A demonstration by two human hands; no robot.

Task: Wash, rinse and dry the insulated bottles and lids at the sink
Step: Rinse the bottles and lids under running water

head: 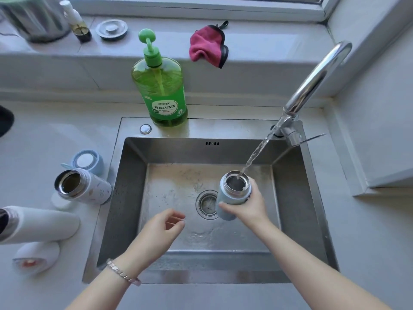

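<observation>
Left: white bottle (pixel 40 222), patterned bottle (pixel 85 189) and blue lid (pixel 87 161) on the surface (pixel 44 135). Centre: left hand (pixel 161 229) empty, fingers (pixel 176 217) loosely curled. Soap bottle (pixel 161 90) and pink cloth (pixel 207 45) stand behind, out of the way. Centre right: blue bottle (pixel 232 193) over the sink (pixel 125 198), right hand (pixel 248 206) wrapped round its body, filling under the tap (pixel 317 77). Likely rigid, slick and getting heavier; hold it mid-body.

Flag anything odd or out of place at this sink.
Nothing looks spilled or broken. Only the pink cloth is untidy: crumpled, drooping over the front edge of the ledge. The tap water runs into the blue bottle.
</observation>
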